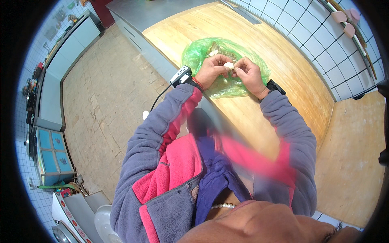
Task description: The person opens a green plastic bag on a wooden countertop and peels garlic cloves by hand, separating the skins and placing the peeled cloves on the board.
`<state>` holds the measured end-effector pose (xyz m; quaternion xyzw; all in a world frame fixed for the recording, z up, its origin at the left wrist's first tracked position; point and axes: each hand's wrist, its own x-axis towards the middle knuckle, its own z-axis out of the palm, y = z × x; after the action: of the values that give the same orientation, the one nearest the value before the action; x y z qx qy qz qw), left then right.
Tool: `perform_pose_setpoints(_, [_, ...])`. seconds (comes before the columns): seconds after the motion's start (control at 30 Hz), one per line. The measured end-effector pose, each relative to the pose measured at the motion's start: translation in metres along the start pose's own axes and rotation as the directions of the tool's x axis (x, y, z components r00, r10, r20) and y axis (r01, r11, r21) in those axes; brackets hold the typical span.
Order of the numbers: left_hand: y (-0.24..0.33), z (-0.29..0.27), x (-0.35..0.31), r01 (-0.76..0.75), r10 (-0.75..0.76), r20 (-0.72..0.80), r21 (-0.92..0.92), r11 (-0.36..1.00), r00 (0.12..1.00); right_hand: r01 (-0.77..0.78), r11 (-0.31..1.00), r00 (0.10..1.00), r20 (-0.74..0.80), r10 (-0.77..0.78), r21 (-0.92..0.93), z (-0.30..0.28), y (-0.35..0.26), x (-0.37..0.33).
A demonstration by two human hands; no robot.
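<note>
A small pale garlic clove is pinched between my two hands. My left hand holds it by thumb and fingers from the left. From the right, my right hand is closed with thumb and finger at the clove's edge. Below and around them a thin green plastic bag lies spread on the wooden board. Some whitish pieces and brownish bits lie on the bag just beyond my left hand; their detail is too small to tell.
The wooden board covers the counter, with a grey worktop at its far left end. A white tiled wall borders it on the right, with pink-ended utensils hanging there. A black cable runs from my left wrist device.
</note>
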<state>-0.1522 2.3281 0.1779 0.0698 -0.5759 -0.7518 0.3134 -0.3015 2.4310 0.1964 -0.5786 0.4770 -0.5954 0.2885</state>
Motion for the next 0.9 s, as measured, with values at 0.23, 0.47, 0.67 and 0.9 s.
perform_pose_setpoints(0.23, [-0.0015,0.0058,-0.0027,-0.071,0.076,-0.015,0.218,0.973,0.997,-0.157,0.981,0.987,0.006,0.158,-0.112,-0.0002,-0.0060,-0.0011])
perform_pose_setpoints(0.47, [0.0026,0.0040,-0.0028,0.016,-0.017,0.004,0.174,0.985,1.000,-0.006,0.998,1.000,-0.022,0.004,-0.057,0.0024,-0.0024,-0.0015])
perform_pose_setpoints(0.67, [-0.0006,0.0056,-0.0042,-0.077,0.083,-0.013,0.245,0.966,0.996,-0.130,0.991,0.991,0.004,0.130,-0.031,0.0002,-0.0060,-0.0010])
perform_pose_setpoints(0.9, [-0.0057,0.0079,-0.0004,-0.134,0.155,-0.041,0.316,0.939,0.987,-0.204,0.978,0.978,0.029,0.205,-0.034,-0.0019,-0.0051,0.0016])
